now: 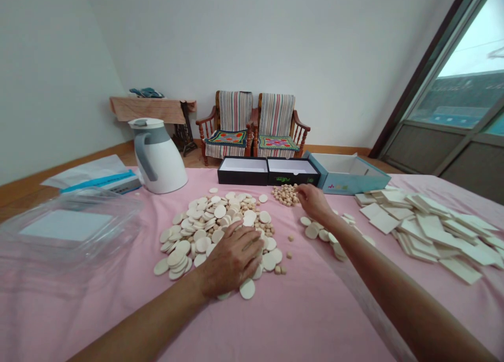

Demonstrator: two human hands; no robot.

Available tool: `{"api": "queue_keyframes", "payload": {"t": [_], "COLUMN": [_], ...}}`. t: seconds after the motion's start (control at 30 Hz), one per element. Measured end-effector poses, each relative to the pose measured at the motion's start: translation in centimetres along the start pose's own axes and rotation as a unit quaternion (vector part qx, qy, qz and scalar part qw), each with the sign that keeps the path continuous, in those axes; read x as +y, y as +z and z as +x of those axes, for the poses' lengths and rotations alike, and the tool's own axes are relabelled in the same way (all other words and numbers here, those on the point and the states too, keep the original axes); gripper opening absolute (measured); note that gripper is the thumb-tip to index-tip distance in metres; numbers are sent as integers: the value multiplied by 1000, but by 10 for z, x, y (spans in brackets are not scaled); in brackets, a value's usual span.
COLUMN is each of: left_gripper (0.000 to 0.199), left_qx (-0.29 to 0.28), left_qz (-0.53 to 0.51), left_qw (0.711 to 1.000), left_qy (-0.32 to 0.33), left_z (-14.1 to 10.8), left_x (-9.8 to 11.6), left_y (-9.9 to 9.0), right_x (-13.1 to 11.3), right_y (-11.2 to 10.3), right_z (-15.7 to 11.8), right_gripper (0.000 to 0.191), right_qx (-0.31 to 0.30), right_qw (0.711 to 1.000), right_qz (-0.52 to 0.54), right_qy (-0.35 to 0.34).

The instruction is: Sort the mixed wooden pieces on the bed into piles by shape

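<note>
My left hand (234, 257) lies over the near right side of a mixed pile of pale wooden discs (183, 251) and small wooden cubes (268, 228). Its fingers are stretched out on top of the pieces. My right hand (313, 202) reaches to the right edge of a small heap of wooden cubes (284, 195). The fingers there are bent and drawn together; whatever lies between them is hidden. Under my right forearm is a smaller group of discs (312, 230). Several loose cubes (289, 255) lie between the two disc piles.
Two black boxes (243, 178) (293, 178) and a light blue box (352, 182) stand open at the back. Rectangular wooden pieces (429, 223) are heaped at right. A white jug (161, 159), a clear plastic container (74, 225) and a blue-white packet (106, 183) occupy the left of the pink cloth (244, 330).
</note>
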State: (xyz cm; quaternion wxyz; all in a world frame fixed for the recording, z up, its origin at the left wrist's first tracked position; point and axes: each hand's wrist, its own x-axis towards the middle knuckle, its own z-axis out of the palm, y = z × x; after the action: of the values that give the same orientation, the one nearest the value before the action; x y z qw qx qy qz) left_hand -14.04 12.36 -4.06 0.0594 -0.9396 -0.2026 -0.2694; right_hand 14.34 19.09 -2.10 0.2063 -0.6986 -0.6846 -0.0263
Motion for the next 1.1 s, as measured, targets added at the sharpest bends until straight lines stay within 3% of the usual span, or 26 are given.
{"api": "queue_keyframes", "payload": {"t": [0.13, 0.23, 0.37, 0.57, 0.73, 0.93, 1.0, 1.1], "left_gripper": [23, 23, 23, 22, 23, 22, 22, 23], "left_qx": [1, 3, 5, 9, 4, -4, -4, 2], "left_qz": [1, 2, -3, -7, -7, -12, -16, -17], "left_qw": [1000, 1000, 1000, 1000, 1000, 1000, 1000, 1000], "left_qy": [2, 3, 4, 4, 6, -1, -1, 0], "left_z": [1, 1, 1, 0, 1, 1, 1, 0], "left_x": [0, 0, 0, -1, -1, 0, 0, -1], "left_y": [0, -1, -1, 1, -1, -2, -1, 0], "right_x": [-29, -43, -42, -3, 17, 23, 20, 8], "right_y": [-7, -4, -1, -18, -19, -14, -13, -6], "right_z": [-43, -67, -74, -59, -52, -44, -45, -51], "right_gripper": [14, 15, 21, 15, 12, 28, 25, 18], "right_qx": [-167, -201, -172, -72, -69, 158, 143, 57], "right_qw": [981, 974, 980, 997, 996, 974, 973, 980], "right_qz": [78, 85, 76, 0, 16, 138, 169, 191], "right_qy": [-64, -66, -67, 10, 51, 86, 62, -8]}}
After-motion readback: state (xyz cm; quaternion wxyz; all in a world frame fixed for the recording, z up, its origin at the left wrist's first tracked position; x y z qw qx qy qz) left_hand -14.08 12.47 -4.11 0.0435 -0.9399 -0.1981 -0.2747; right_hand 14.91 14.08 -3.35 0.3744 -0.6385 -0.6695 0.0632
